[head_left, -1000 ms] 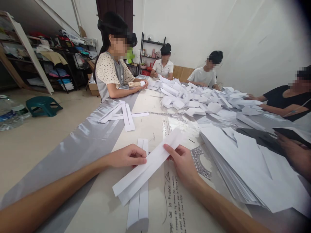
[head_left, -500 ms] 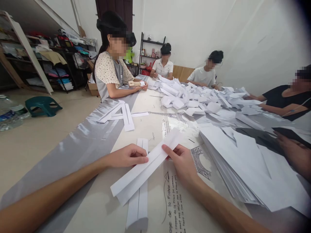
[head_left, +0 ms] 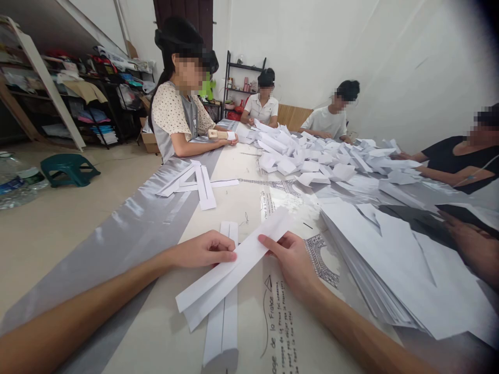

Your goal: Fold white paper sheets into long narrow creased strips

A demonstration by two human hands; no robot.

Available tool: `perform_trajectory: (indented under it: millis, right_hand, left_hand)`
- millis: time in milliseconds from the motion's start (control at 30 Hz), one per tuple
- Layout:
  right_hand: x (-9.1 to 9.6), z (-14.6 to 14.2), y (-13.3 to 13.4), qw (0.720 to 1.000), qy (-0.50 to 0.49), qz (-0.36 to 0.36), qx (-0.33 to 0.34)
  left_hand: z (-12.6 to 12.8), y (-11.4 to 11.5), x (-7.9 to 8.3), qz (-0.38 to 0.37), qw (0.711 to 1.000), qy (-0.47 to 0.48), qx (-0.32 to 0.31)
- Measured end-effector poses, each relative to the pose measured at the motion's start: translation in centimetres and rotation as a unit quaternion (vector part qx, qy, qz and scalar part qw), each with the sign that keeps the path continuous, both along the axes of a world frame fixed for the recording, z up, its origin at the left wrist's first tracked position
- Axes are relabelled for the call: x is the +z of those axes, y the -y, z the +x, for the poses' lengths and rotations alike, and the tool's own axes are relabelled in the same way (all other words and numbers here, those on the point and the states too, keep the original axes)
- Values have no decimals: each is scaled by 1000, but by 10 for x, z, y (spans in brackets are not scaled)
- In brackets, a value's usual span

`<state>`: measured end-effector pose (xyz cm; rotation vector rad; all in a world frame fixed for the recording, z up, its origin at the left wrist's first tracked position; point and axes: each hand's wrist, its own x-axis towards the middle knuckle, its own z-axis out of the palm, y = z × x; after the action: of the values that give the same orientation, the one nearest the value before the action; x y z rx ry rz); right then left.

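Observation:
A long folded strip of white paper [head_left: 234, 267] lies slanted across the table in front of me. My left hand [head_left: 205, 250] is closed, its fingers pinching the strip near the middle. My right hand [head_left: 290, 262] grips the strip's upper part, thumb on top and fingers curled beneath. Under the strip lies another folded white strip [head_left: 224, 311], pointing away from me, flat on the printed tablecloth [head_left: 273, 322].
A thick stack of white sheets [head_left: 390, 270] sits to my right. Several folded strips [head_left: 197, 184] lie further up the table, and a heap of folded papers [head_left: 312, 156] beyond. Other people sit round the table; one person's hand [head_left: 473, 244] rests at right. A green stool [head_left: 68, 169] stands on the floor at left.
The strip has slid slightly down and left between my hands. My right thumb has crept a little leftward along it.

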<state>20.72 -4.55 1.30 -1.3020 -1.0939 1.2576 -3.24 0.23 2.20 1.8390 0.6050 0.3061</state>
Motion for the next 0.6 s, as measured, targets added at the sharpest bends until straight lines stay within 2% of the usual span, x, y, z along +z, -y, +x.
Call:
perform_trajectory:
  millis: [600]
  right_hand:
    - [6, -1, 1, 998, 53, 19, -4]
  left_hand:
    - [3, 3, -1, 34, 999, 0, 5]
